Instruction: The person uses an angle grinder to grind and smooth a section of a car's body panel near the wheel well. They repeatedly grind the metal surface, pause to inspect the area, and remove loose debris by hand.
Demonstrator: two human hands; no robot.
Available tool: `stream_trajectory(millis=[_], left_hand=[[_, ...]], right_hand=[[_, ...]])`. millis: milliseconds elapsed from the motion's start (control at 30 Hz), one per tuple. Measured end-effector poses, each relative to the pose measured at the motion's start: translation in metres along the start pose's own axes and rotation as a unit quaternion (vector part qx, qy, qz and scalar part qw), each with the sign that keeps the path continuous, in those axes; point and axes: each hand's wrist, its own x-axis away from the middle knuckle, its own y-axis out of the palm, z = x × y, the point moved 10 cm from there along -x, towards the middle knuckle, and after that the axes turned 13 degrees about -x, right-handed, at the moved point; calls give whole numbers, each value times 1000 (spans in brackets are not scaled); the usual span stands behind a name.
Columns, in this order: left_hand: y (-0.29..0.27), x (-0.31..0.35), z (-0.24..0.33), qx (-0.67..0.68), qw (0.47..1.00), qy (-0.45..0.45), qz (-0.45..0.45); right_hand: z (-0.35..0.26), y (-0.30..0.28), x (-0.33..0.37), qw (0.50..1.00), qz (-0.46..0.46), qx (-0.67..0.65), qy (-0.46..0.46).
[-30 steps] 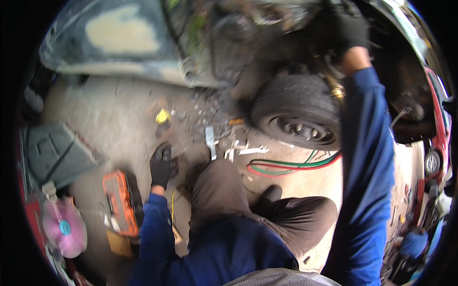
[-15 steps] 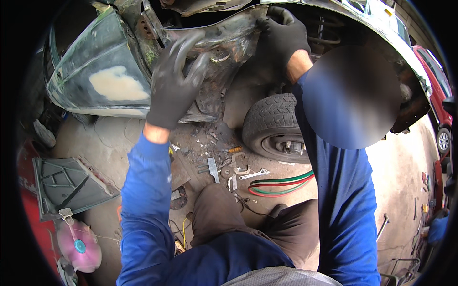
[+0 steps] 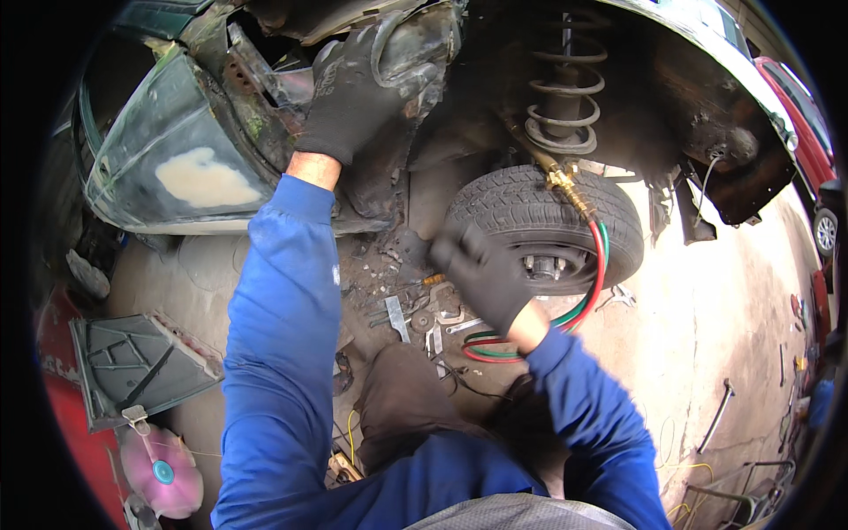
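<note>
My left hand (image 3: 353, 102), in a black glove, is closed on the upper edge of a scorched, bent sheet-metal panel (image 3: 426, 40) of the car body. Some of its fingertips are hidden by the metal. Smeared by motion, my gloved right hand (image 3: 481, 269) passes low in front of the tyre (image 3: 495, 208), and its fingers cannot be made out. A brass torch fitting (image 3: 561, 181) rests against the tyre top, below the coil spring (image 3: 565, 88). Red and green hoses (image 3: 602, 256) run down from it to the floor.
A wrench (image 3: 464, 325), clamps and a flat metal piece (image 3: 396, 318) lie on the floor near my knees. The car door (image 3: 168, 150) stands at the left. A spinning pink fan (image 3: 162, 472) is low at the left, beside a loose panel (image 3: 141, 358). A red car is far right.
My right hand has come off the panel and dropped toward the tyre. My left hand, open before, has moved up and right onto the panel, which has shifted left. Spring and torch fitting now show.
</note>
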Motion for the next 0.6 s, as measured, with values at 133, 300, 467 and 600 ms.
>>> stream_trajectory(millis=[133, 300, 467, 600], left_hand=[[4, -23, 26, 118, 992, -23, -37], [18, -32, 39, -8, 995, -96, 17], [26, -25, 41, -79, 986, -110, 93], [23, -27, 53, -91, 982, -79, 143]], right_hand=[[122, 67, 92, 966, -171, 77, 181], [202, 120, 137, 826, -462, 284, 154], [185, 118, 111, 867, -433, 237, 68], [189, 97, 118, 861, -457, 200, 103]])
